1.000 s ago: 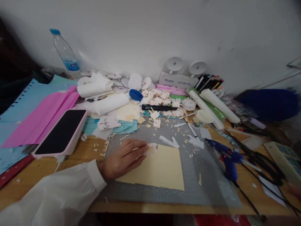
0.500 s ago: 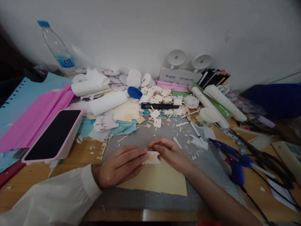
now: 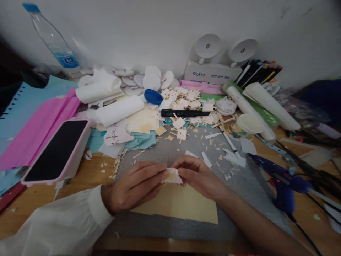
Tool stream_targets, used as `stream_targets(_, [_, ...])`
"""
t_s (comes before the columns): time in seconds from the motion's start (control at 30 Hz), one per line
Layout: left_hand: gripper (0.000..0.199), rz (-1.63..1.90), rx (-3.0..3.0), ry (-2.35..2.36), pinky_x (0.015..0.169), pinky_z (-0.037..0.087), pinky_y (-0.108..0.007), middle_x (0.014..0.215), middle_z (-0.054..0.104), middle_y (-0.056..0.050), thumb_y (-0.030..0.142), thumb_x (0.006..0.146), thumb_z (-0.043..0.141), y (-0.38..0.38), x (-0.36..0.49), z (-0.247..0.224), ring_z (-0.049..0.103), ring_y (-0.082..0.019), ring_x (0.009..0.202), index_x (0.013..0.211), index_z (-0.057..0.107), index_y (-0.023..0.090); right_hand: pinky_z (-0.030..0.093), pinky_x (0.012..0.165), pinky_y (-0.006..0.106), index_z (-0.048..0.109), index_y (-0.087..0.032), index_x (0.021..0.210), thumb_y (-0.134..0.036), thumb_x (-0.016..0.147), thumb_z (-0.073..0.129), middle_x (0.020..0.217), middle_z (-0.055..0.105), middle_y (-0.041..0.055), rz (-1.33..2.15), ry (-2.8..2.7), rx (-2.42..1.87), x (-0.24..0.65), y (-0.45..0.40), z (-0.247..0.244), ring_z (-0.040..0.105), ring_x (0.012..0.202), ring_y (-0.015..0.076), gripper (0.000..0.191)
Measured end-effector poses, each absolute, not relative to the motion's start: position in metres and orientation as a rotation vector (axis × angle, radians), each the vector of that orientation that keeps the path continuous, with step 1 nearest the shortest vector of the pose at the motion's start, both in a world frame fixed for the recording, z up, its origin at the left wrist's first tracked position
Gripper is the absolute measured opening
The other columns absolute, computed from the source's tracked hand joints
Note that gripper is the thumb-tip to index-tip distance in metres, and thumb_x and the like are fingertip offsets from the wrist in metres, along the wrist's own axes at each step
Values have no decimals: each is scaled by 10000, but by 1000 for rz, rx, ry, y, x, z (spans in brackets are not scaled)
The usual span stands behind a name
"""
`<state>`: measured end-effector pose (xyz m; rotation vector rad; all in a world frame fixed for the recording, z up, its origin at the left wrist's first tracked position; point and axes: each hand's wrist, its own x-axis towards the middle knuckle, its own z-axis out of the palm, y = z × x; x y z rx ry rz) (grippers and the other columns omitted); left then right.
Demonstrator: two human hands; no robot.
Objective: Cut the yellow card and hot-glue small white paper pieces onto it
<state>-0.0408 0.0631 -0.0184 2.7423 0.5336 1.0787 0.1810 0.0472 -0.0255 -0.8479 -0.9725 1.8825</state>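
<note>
Between my two hands is a small white piece, like paper or foam, with a yellowish patch (image 3: 172,175) on its near face. My left hand (image 3: 141,183), in a white sleeve, pinches its left end with the fingers closed. The fingertips of my right hand (image 3: 198,174) close on its right end. Beneath the hands lies a cream sheet of paper (image 3: 183,204) on a grey cutting mat (image 3: 149,227). Small white square pieces with dots and thin cream strips (image 3: 182,134) lie beyond the hands.
A blue glue gun (image 3: 283,183) with a lit red light lies on the right. A phone in a pink case (image 3: 57,153) stands at the left. Behind are a black pen-like tool (image 3: 185,113), a paper cup (image 3: 247,124), paper rolls (image 3: 121,109) and a water bottle (image 3: 57,44). Scraps litter the mat.
My right fingertips have come down onto the right end of the white piece, which now looks slightly bent or folded there. The whole view has shifted a little.
</note>
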Motion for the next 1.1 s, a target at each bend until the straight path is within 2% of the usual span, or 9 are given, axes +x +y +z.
stream_targets(0.27, [348, 1098, 2741, 520, 883, 572, -302, 1085, 669, -125, 104, 893, 565, 64, -36, -13, 606, -201, 1072, 1239, 535, 90, 416, 525, 196, 654, -188, 812, -325, 778, 728, 660, 596, -37, 1833, -1022, -919, 180, 47, -32, 514, 556, 67, 160])
stream_targets(0.43, [319, 1074, 2760, 461, 914, 555, -289, 1079, 667, -139, 76, 879, 579, 64, -35, -16, 595, -204, 1081, 1196, 559, 44, 386, 509, 204, 588, -184, 722, -336, 794, 704, 630, 564, -43, 1748, -1106, -976, 178, 46, -33, 483, 534, 70, 204])
stream_targets(0.67, [351, 1037, 2749, 401, 897, 562, -341, 1085, 670, -145, 59, 878, 568, 64, -34, -18, 597, -219, 1089, 1226, 531, 56, 365, 504, 204, 540, -187, 672, -354, 788, 703, 610, 523, -52, 1580, -1150, -1122, 171, 42, -34, 464, 532, 70, 260])
stream_targets(0.9, [326, 1164, 2589, 579, 885, 542, -326, 1080, 647, -139, 74, 832, 648, 63, -35, -21, 610, -204, 1033, 1148, 571, 83, 379, 458, 184, 622, -169, 758, -429, 857, 615, 640, 584, -19, 1877, -824, -856, 172, 42, -31, 541, 531, 72, 277])
stream_targets(1.1, [348, 1203, 2573, 592, 859, 546, -324, 1074, 643, -131, 86, 837, 647, 65, -35, -23, 609, -201, 1018, 1174, 563, 96, 403, 508, 178, 557, -183, 840, -384, 874, 618, 711, 618, -11, 1935, -952, -767, 172, 39, -32, 574, 592, 73, 213])
